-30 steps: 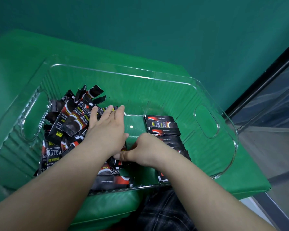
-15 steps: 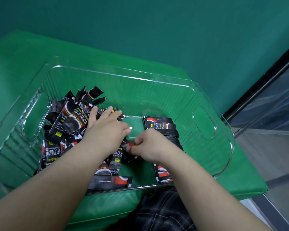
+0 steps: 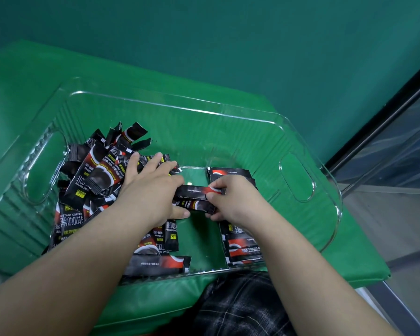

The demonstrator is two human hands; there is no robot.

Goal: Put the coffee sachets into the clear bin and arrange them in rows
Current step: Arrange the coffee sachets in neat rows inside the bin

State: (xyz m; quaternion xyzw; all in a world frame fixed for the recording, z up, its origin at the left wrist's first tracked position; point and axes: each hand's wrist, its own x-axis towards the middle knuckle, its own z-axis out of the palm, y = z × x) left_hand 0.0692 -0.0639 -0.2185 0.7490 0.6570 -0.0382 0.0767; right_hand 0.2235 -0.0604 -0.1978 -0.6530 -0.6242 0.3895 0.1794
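A clear bin sits on a green cushion. Black-and-red coffee sachets lie in a loose pile in its left half. More sachets lie stacked in a neat row along the right side, partly hidden under my right wrist. My left hand and my right hand meet in the middle of the bin. Between them they hold two sachets level and side by side. My left thumb and forefinger pinch the left ends, and my right thumb and fingers pinch the right ends.
The bin has oval handle cut-outs, a left one and a right one. A bare green strip of floor lies between the pile and the row. A glass panel with a dark frame stands at the right. My plaid-clad lap is below the bin.
My right hand moved away from the near edge toward the bin's middle with sachets. My left hand closed its thumb and forefinger on their other ends, so both hands now hold them.
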